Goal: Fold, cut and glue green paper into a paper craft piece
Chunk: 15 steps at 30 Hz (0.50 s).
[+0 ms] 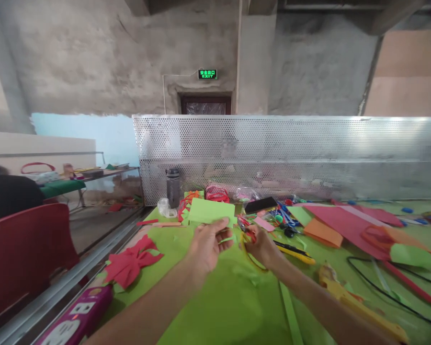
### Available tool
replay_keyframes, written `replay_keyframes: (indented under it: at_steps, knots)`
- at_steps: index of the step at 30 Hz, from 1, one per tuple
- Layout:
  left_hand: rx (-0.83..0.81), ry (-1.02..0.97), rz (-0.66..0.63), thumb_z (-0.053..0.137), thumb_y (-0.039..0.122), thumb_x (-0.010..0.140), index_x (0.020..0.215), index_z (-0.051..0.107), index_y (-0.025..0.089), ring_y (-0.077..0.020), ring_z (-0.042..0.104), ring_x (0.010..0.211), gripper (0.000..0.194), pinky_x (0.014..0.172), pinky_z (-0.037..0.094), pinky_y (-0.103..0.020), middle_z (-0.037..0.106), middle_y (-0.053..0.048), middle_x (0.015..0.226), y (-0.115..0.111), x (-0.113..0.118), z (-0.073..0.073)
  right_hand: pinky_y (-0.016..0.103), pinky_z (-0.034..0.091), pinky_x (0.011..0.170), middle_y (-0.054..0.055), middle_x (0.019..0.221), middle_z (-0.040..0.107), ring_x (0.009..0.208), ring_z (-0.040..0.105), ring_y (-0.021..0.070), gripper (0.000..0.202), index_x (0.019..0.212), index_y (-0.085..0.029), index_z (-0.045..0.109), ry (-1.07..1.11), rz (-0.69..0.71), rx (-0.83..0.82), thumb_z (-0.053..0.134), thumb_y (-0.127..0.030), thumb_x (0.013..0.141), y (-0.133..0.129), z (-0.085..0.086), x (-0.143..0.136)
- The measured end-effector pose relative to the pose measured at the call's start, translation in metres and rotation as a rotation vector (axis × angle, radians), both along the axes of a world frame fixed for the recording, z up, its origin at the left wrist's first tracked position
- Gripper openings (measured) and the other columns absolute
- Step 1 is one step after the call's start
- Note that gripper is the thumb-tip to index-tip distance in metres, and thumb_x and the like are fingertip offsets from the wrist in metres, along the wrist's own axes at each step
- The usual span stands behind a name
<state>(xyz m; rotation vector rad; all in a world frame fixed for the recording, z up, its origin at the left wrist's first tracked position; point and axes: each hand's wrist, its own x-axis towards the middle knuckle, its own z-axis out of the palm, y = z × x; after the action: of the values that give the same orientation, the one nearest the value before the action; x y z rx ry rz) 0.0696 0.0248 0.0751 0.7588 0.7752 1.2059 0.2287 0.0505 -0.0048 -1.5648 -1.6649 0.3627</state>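
Observation:
My left hand (209,243) pinches a light green sheet of paper (211,211) by its near right edge, thumb on top. The sheet is held up above the green tabletop (215,297). Just to the right, my right hand (261,245) is closed round red-handled scissors (250,234); their blades point toward the paper's right edge, but I cannot tell whether they touch it. A thin yellow loop (253,261) hangs below the right hand. Beyond that hand lies a yellow-and-black utility knife (294,251).
Red paper cut-outs (132,261) and a purple power strip (77,316) lie left. A dark bottle (173,187) stands at the back before a perforated metal screen (290,143). Coloured paper (348,225), a black cable (377,287) and a yellow glue gun (359,302) are right.

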Motion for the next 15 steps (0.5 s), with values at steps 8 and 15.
replay_keyframes:
  at_steps: [8,15]
  knots:
    - [-0.062,0.221,-0.199,0.07,0.012,0.064,0.059,0.051,0.012,-0.0037,0.039,0.037,0.02,0.04,0.034,-0.017,0.045,0.008,0.042,-0.007,-0.003,-0.002,0.044,0.048,0.079,0.011,0.1,0.062,0.092,0.059,0.0256,0.027,0.105,-0.014,0.058,-0.312,-0.047,0.046,0.06,-0.026,0.081,-0.002,0.009,0.012]
    - [-0.127,0.31,-0.248,0.066,0.009,0.069,0.053,0.039,0.016,-0.0029,0.025,0.033,0.031,0.036,0.025,-0.017,0.028,0.012,0.036,0.002,-0.004,-0.009,0.042,0.04,0.097,0.011,0.119,0.054,0.117,0.045,0.0242,0.033,0.115,-0.02,0.052,-0.483,0.177,0.64,0.055,-0.021,0.082,-0.038,0.044,0.019]
